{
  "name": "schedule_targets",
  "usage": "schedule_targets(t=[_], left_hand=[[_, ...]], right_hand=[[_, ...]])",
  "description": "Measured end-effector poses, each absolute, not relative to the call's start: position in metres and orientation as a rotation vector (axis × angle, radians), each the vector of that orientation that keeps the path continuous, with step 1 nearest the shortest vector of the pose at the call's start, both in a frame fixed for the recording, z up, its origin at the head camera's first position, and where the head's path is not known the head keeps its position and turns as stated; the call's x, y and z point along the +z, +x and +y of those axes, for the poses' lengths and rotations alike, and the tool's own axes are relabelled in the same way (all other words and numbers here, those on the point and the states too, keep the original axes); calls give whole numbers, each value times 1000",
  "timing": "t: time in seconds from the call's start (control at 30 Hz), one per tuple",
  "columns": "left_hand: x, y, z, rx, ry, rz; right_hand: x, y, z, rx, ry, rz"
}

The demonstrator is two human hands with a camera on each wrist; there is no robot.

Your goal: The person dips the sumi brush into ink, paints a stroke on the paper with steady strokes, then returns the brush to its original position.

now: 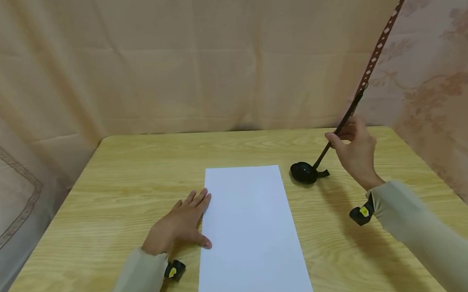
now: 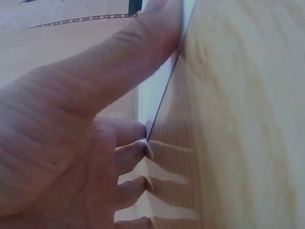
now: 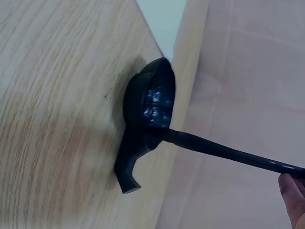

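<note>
A black ladle (image 1: 303, 172) stands on its bowl to the right of the sheet, with a short tail-like piece jutting from the bowl's side. Its long handle slants up to the right, pinched between thumb and fingers of my right hand (image 1: 356, 151). In the right wrist view the hollow of the ladle's bowl (image 3: 157, 102) shows, with a thumb at the handle on the right edge. My left hand (image 1: 180, 222) rests spread at the left edge of a white sheet of paper (image 1: 251, 232). The left wrist view shows the thumb (image 2: 152, 38) and fingertips along the paper's edge.
Both hands are over a light wood-grain table (image 1: 122, 185). A beige curtain (image 1: 175, 65) hangs behind it, and a patterned cloth (image 1: 443, 89) with a brown trim hangs at the right. Another pale cloth (image 1: 8, 195) hangs at the left.
</note>
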State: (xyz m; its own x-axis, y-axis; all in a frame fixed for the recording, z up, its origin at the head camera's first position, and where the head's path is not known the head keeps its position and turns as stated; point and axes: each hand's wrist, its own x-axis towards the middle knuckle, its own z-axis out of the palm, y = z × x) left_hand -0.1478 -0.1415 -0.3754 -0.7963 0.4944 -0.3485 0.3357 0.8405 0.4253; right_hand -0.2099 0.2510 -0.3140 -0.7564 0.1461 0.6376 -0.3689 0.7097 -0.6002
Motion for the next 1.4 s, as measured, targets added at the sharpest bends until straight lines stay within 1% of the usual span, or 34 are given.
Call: schedule_targets(t=[0.2, 0.4, 0.67, 1.0, 1.23, 1.4], left_hand=[[-375, -148, -140, 498, 634, 2563], [-377, -147, -142, 486, 607, 2573], [-375, -145, -143, 494, 620, 2572], [-372, -145, -143, 496, 610, 2563], [-371, -147, -143, 485, 593, 2563], [-372, -147, -142, 468, 589, 2568]], right_hand=[[-311, -205, 254, 891, 87, -2268], [-309, -204, 248, 923, 182, -2250], [-310, -201, 250, 898, 195, -2286], [-309, -201, 250, 882, 270, -2330], [-306, -201, 250, 873, 380, -2291], [-303, -202, 251, 893, 396, -2279]])
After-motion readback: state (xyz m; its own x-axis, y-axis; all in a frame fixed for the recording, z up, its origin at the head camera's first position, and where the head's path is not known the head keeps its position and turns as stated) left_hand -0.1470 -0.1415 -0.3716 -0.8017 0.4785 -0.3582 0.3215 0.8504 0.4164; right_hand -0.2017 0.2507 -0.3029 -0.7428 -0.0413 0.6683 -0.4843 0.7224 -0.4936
